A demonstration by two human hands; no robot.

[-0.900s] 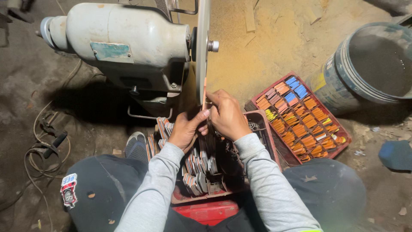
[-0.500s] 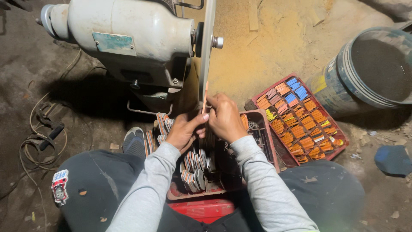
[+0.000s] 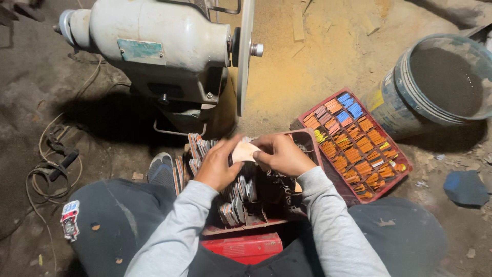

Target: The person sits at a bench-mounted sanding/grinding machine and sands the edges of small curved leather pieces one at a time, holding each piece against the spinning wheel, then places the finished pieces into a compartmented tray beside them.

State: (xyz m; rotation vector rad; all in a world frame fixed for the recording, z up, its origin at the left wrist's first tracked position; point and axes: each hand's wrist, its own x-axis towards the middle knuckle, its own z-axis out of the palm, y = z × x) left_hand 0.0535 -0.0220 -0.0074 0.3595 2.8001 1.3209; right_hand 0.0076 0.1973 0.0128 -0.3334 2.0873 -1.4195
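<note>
The small pale flat piece (image 3: 245, 152), thin, stiff and light by its look, is pinched at its edges between left hand (image 3: 219, 165) and right hand (image 3: 279, 154), fingers closed on it, above the red tray (image 3: 307, 139) of stacked pieces.

Two hands, left hand (image 3: 218, 166) and right hand (image 3: 281, 154), one pale flat piece (image 3: 245, 152) between them, one grey motor (image 3: 154, 41), one upright disc (image 3: 245, 51), two red trays (image 3: 397, 159) (image 3: 312, 139), one bucket (image 3: 410, 97), one shoe (image 3: 161, 172)
</note>
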